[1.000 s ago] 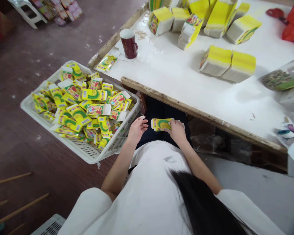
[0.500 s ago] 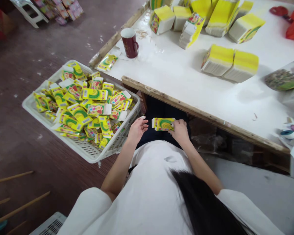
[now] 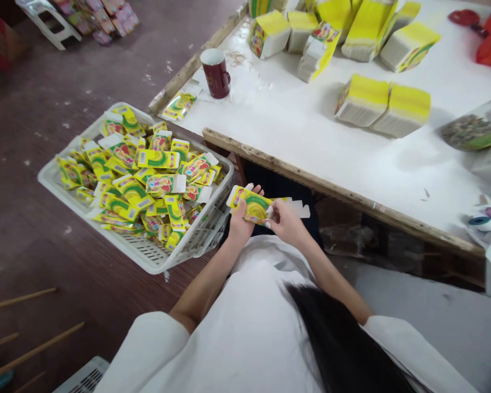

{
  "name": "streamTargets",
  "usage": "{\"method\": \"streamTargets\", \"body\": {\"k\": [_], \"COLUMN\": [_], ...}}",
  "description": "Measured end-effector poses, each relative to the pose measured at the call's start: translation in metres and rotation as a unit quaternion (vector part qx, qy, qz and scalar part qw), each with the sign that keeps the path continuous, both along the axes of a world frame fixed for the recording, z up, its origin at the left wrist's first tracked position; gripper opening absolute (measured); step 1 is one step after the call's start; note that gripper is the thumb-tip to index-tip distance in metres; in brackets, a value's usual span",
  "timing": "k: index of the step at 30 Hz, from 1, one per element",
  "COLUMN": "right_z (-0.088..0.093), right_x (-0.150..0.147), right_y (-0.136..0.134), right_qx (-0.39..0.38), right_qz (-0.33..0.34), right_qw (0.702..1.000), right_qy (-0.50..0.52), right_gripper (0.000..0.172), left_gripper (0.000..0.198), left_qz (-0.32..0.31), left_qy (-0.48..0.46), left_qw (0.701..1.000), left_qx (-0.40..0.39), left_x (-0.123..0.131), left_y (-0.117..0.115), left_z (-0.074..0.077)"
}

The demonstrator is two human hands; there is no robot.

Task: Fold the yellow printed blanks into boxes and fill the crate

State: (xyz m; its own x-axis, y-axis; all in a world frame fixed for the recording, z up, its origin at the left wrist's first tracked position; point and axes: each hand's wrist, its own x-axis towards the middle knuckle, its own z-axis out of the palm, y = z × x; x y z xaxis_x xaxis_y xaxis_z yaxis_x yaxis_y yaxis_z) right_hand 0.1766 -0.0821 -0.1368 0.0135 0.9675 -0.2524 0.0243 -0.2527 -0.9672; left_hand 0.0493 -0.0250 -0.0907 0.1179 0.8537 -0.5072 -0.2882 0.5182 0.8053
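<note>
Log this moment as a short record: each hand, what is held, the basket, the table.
left hand: holds the flat carton, fingers behind it
right hand: pinches the same carton's right end
basket: white, beside the left hand, heaped with similar yellow-green cartons
table: white top with a wooden edge, bears a mug and carton stacks

White short-sleeved top (image 3: 249, 327) with wide sleeves (image 3: 147, 349); dark clothing over the lap (image 3: 282, 183); long straight hair (image 3: 343, 344) down the front. Light nail tips on left hand (image 3: 239, 221) and right hand (image 3: 285, 222).
</note>
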Motion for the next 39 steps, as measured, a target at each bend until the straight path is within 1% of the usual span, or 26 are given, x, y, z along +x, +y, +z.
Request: {"method": "streamTargets", "body": {"k": [2,4,6,9,10,12,15,17,18,20,21,23,24,26,27,28,29,30,31,32,33,34,35,36,37,39], "right_z": [0.013,0.023,0.031,0.032,0.029,0.022,0.013,0.01,0.009,0.008,0.008,0.007,0.008,0.013,0.016,0.019,0.021,0.022,0.021,0.019,0.016,0.012,0.009,0.006,0.005,0.006], "right_x": [-0.011,-0.019,-0.023,-0.024,-0.022,-0.018,-0.008,0.0,0.004,0.013,0.018,0.027,0.031,0.033,0.032,0.03,0.027,0.024,0.02,0.018,0.015,0.013,0.011,0.009,0.007,0.002], "right_y": [-0.001,-0.003,-0.003,-0.002,-0.001,0.001,0.003,0.003,0.003,0.003,0.003,0.002,0.001,0.0,-0.001,-0.002,-0.002,-0.003,-0.003,-0.003,-0.002,-0.001,0.0,0.001,0.002,0.002], "right_qx": [0.025,0.051,0.071,0.075,0.069,0.051,0.045,0.06,0.071,0.094,0.11,0.155,0.184,0.25,0.281,0.307,0.322,0.326,0.314,0.288,0.252,0.21,0.163,0.115,0.068,-0.012], "right_qz": [-0.01,-0.03,-0.031,-0.025,-0.034,-0.077,-0.135,-0.138,-0.134,-0.14,-0.151,-0.174,-0.175,-0.142,-0.114,-0.089,-0.078,-0.09,-0.122,-0.166,-0.208,-0.237,-0.247,-0.235,-0.205,-0.126], "right_qw": [0.998,0.991,0.988,0.989,0.989,0.986,0.98,0.98,0.982,0.984,0.982,0.966,0.952,0.923,0.913,0.906,0.903,0.902,0.905,0.913,0.924,0.938,0.953,0.965,0.97,0.959], "right_qy": [0.06,0.116,0.136,0.128,0.129,0.136,0.142,0.129,0.113,0.054,0.009,-0.108,-0.169,-0.254,-0.272,-0.276,-0.274,-0.269,-0.258,-0.237,-0.199,-0.139,-0.061,0.027,0.114,0.252], "right_gripper": [0.026,0.028,0.031,0.034,0.034,0.031,0.019,0.009,0.007,0.012,0.015,0.021,0.022,0.023,0.024,0.025,0.024,0.019,0.016,0.024,0.04,0.055,0.065,0.068,0.068,0.062], "left_gripper": [0.055,0.061,0.066,0.07,0.07,0.067,0.05,0.039,0.037,0.04,0.044,0.06,0.071,0.097,0.106,0.11,0.106,0.096,0.085,0.075,0.068,0.066,0.066,0.067,0.068,0.069], "left_qz": [0.023,0.052,0.081,0.106,0.104,0.071,0.004,-0.014,-0.02,-0.034,-0.043,-0.074,-0.104,-0.198,-0.261,-0.327,-0.384,-0.424,-0.447,-0.452,-0.444,-0.429,-0.416,-0.41,-0.405,-0.405], "left_qy": [-0.061,-0.09,-0.089,-0.028,-0.002,0.04,0.087,0.113,0.121,0.136,0.148,0.186,0.214,0.283,0.319,0.351,0.378,0.402,0.425,0.448,0.47,0.489,0.501,0.502,0.496,0.473], "left_qw": [0.997,0.993,0.991,0.991,0.99,0.989,0.986,0.984,0.984,0.98,0.976,0.955,0.937,0.887,0.857,0.825,0.796,0.772,0.755,0.743,0.736,0.731,0.727,0.724,0.723,0.722], "left_qx": [0.036,0.054,0.063,0.081,0.094,0.124,0.144,0.137,0.133,0.139,0.157,0.219,0.256,0.306,0.311,0.3,0.277,0.249,0.223,0.207,0.201,0.206,0.218,0.236,0.257,0.301], "left_x": [0.01,0.018,0.022,0.021,0.019,0.014,0.003,-0.004,-0.008,-0.017,-0.022,-0.032,-0.036,-0.04,-0.039,-0.036,-0.032,-0.028,-0.023,-0.019,-0.016,-0.013,-0.011,-0.01,-0.009,-0.009], "left_y": [0.003,0.008,0.011,0.011,0.01,0.006,0.0,-0.002,-0.002,0.003,0.008,0.018,0.023,0.031,0.032,0.032,0.031,0.028,0.025,0.02,0.016,0.012,0.008,0.004,0.0,-0.005], "left_z": [0.009,0.016,0.02,0.019,0.017,0.011,0.001,-0.004,-0.004,-0.001,0.003,0.015,0.022,0.036,0.041,0.046,0.049,0.052,0.053,0.052,0.051,0.049,0.046,0.043,0.039,0.031]}}
